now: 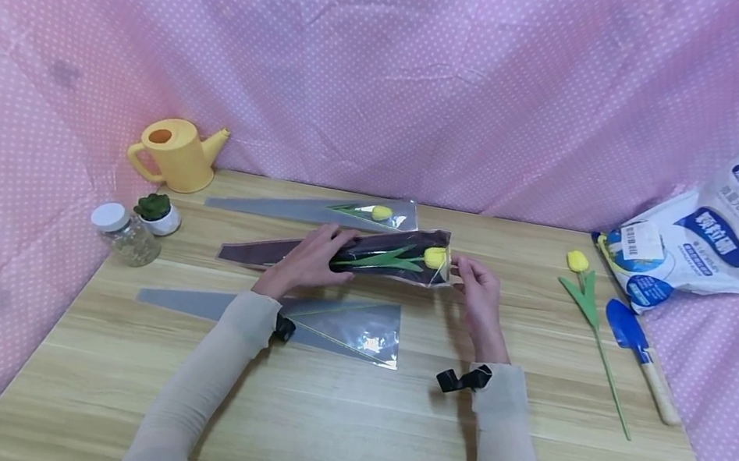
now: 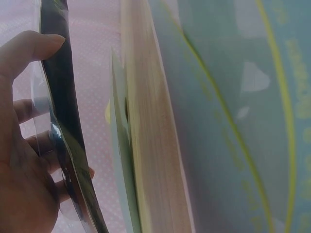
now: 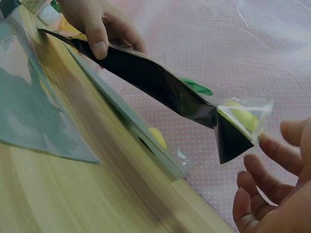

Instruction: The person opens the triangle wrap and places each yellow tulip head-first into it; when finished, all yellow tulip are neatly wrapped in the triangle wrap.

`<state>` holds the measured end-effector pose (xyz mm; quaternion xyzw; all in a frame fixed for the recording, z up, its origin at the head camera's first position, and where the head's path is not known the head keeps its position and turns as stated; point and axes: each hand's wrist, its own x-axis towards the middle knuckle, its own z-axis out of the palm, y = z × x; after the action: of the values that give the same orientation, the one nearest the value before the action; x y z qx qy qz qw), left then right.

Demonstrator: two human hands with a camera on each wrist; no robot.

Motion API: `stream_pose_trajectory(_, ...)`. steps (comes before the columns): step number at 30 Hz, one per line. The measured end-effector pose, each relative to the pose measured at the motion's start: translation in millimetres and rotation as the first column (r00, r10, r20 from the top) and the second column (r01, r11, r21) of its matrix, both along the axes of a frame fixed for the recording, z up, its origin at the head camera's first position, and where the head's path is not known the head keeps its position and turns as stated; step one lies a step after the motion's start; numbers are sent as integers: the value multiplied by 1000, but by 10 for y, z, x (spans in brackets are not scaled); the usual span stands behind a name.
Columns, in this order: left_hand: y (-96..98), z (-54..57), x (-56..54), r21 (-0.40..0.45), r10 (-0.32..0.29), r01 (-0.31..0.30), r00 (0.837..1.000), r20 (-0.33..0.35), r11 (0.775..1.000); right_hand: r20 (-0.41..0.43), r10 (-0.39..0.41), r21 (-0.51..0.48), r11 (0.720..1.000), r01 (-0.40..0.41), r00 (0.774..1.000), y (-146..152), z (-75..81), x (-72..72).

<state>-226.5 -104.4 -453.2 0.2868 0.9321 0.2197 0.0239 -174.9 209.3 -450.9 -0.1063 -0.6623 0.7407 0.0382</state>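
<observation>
A dark-backed clear flower sleeve [image 1: 253, 251] holds a yellow tulip [image 1: 434, 257], its bloom at the wide mouth on the right. My left hand [image 1: 316, 258] grips the sleeve around its middle; in the left wrist view the thumb lies on the dark side, fingers behind. The right wrist view shows the sleeve [image 3: 150, 87] tilted and raised above the table. At its mouth is my right hand [image 1: 482, 297], index fingertip right at the clear edge, the other fingers loosely bent with nothing between them. Nearer the front lies a flat grey sleeve [image 1: 341, 329].
Behind lies another grey sleeve [image 1: 273, 207] with a yellow tulip inside. To the right are a loose tulip [image 1: 589, 302], a blue trowel [image 1: 627, 326] and a fertilizer bag [image 1: 723, 241]. A yellow watering can [image 1: 181, 157], a potted succulent [image 1: 159, 214] and a lidded jar [image 1: 135, 242] stand left.
</observation>
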Motion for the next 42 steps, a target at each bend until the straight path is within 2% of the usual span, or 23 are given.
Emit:
stream_pose_trajectory(5, -6, -5, 3, -1, 5, -5, 1000, -6, 1000, 4, 36, 3, 999, -36, 999, -22, 18, 11)
stream_pose_trajectory(11, 4, -16, 3, 6, 4, -4, 1000, -18, 1000, -38, 62, 24, 998, -61, 997, -50, 25, 25)
stream_pose_trajectory(15, 8, -20, -1, 18, 8, -8, 1000, -13, 1000, -45, 87, -83, 992, -91, 995, -23, 7, 13)
stream_pose_trajectory(18, 4, -19, -5, 27, 13, -13, 1000, -6, 1000, -24, 106, -215, 971, -108, 994, 11, 3, 0)
stream_pose_trajectory(21, -4, -14, -6, 38, 13, -13, 1000, -4, 999, 3, 117, -300, 948, -110, 993, 36, 10, -6)
stream_pose_trajectory(26, -4, -3, 5, 60, 10, -10, 1000, -10, 998, 8, 110, -347, 933, -101, 994, 57, 19, 9)
stream_pose_trajectory(31, 2, -10, 8, 63, 10, -10, 1000, -14, 998, 42, 90, -307, 949, -73, 995, 68, 10, 11)
stream_pose_trajectory(38, 4, -24, 5, 54, 4, -2, 999, -36, 999, 144, 142, -183, 976, -115, 979, 95, -12, 5)
stream_pose_trajectory(42, 0, -39, 7, 47, 0, 2, 999, -39, 999, 149, 92, -120, 990, -74, 984, 91, -9, 4)
